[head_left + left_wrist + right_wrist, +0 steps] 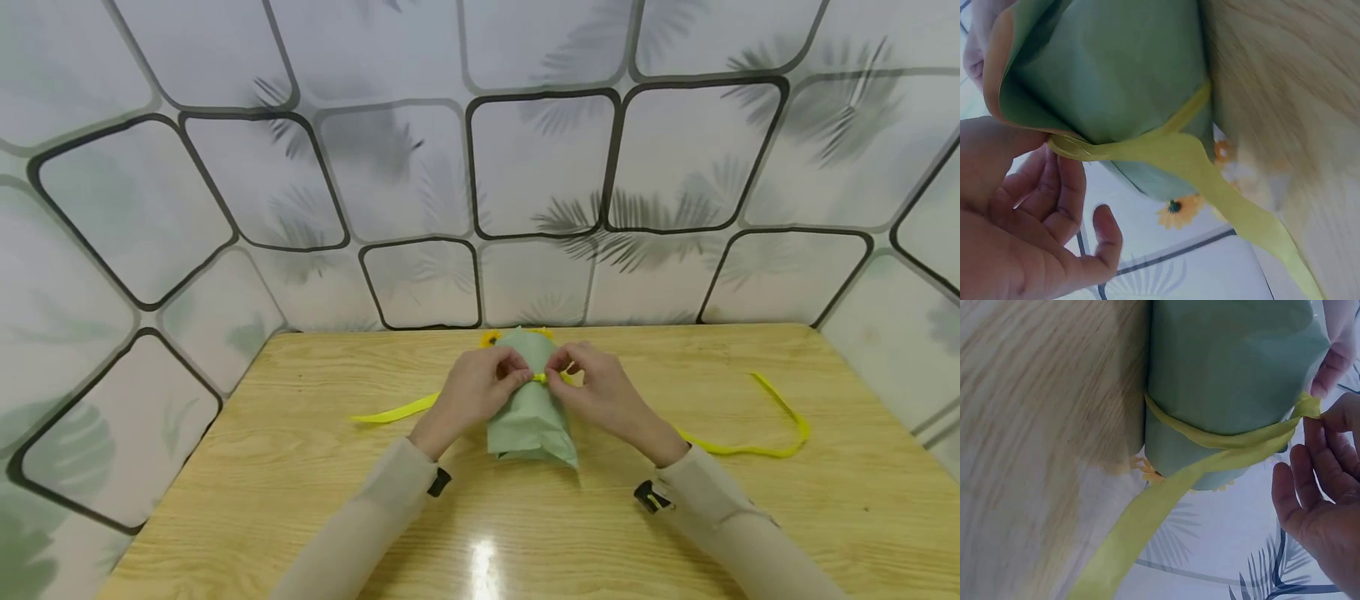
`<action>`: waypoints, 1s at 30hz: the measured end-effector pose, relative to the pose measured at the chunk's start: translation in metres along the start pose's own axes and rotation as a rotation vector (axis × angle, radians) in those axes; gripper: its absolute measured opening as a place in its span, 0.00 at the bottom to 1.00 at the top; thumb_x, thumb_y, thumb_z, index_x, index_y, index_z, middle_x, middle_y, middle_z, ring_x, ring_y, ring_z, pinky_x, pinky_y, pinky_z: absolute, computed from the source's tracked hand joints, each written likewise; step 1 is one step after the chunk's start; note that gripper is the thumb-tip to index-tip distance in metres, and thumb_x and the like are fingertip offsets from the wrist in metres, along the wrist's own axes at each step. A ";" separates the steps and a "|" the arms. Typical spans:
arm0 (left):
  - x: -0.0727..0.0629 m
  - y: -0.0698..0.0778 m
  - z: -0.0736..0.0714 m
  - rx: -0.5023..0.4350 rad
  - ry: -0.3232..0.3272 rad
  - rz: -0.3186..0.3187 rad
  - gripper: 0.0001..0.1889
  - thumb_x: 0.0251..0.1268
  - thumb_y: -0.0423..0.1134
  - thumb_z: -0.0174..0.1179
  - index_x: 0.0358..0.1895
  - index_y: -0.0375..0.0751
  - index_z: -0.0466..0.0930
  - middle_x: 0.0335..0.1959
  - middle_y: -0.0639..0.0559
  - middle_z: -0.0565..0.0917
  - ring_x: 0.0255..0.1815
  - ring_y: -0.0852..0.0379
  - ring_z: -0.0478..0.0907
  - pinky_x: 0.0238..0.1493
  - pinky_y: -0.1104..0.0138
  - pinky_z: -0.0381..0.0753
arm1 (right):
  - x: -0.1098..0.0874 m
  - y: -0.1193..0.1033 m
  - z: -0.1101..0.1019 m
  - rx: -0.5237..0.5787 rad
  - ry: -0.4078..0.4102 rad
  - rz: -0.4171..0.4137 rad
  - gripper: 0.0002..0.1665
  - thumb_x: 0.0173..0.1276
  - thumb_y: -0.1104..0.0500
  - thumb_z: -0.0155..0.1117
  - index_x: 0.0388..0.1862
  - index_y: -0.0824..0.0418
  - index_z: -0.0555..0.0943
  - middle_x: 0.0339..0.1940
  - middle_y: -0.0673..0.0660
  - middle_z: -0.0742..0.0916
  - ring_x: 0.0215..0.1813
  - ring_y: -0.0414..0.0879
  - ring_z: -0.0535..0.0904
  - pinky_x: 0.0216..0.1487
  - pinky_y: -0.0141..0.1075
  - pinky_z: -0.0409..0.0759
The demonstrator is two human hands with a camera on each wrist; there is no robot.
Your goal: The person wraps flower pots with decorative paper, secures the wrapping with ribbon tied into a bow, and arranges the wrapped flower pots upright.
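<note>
A bundle wrapped in green paper [528, 425] lies on the table, with yellow-orange flowers [491, 338] showing at its far end. Round its middle runs a yellow ribbon [539, 378]. My left hand [480, 385] pinches the ribbon on top of the bundle between thumb and fingertip. Close beside it, my right hand [600, 392] pinches the ribbon from the other side. In the left wrist view, one ribbon tail [1241, 212] hangs past the wrapping. A wide tail [1129, 525] crosses the band in the right wrist view. Whether a knot lies between the fingertips I cannot tell.
The wooden table [300, 500] carries the bundle near its far edge. One loose ribbon end [393, 412] trails to the left, another [795, 433] curves to the right. Behind the table stands a patterned wall covering [540, 167].
</note>
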State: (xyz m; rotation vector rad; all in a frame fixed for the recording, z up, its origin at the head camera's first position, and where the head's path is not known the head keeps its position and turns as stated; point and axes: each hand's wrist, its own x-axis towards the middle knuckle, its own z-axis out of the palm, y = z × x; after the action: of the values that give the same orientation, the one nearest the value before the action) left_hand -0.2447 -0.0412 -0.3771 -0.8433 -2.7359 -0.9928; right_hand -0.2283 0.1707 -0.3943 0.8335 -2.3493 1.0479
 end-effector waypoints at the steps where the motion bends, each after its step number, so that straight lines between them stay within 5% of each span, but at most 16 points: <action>1: -0.001 -0.001 0.000 0.005 0.013 0.011 0.07 0.73 0.42 0.64 0.38 0.44 0.86 0.30 0.54 0.86 0.28 0.62 0.76 0.31 0.71 0.74 | 0.000 0.001 -0.001 0.014 -0.007 0.003 0.06 0.66 0.71 0.67 0.36 0.61 0.83 0.31 0.52 0.87 0.36 0.44 0.82 0.39 0.42 0.85; 6: -0.003 -0.004 0.001 0.006 0.034 0.055 0.07 0.71 0.42 0.66 0.35 0.45 0.86 0.28 0.56 0.86 0.28 0.64 0.76 0.32 0.72 0.76 | -0.002 0.001 -0.005 0.107 -0.084 0.056 0.05 0.70 0.70 0.65 0.41 0.63 0.84 0.33 0.53 0.88 0.35 0.41 0.84 0.38 0.36 0.85; 11: -0.004 -0.005 -0.001 0.001 0.027 0.054 0.06 0.71 0.43 0.66 0.36 0.46 0.88 0.29 0.56 0.86 0.29 0.65 0.76 0.33 0.72 0.76 | -0.005 0.002 -0.007 0.075 -0.129 0.092 0.07 0.66 0.63 0.73 0.42 0.61 0.87 0.29 0.49 0.88 0.33 0.37 0.82 0.35 0.33 0.83; 19: -0.007 -0.007 -0.003 -0.025 0.020 0.058 0.05 0.69 0.40 0.68 0.37 0.45 0.91 0.34 0.54 0.89 0.32 0.63 0.80 0.35 0.72 0.79 | -0.010 0.007 -0.009 -0.030 -0.125 -0.047 0.08 0.62 0.71 0.72 0.32 0.59 0.88 0.28 0.49 0.88 0.32 0.40 0.81 0.31 0.35 0.83; 30: -0.009 -0.007 -0.006 0.039 0.031 0.108 0.03 0.66 0.36 0.69 0.37 0.43 0.91 0.35 0.51 0.89 0.35 0.58 0.83 0.35 0.72 0.80 | -0.008 0.005 -0.011 -0.035 -0.178 -0.054 0.08 0.64 0.71 0.68 0.33 0.58 0.83 0.31 0.50 0.86 0.34 0.41 0.80 0.33 0.34 0.80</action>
State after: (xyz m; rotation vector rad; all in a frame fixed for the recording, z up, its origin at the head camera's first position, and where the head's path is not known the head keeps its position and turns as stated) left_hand -0.2411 -0.0532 -0.3789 -0.9496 -2.6436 -0.9208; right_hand -0.2244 0.1848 -0.3951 1.0081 -2.4685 0.9428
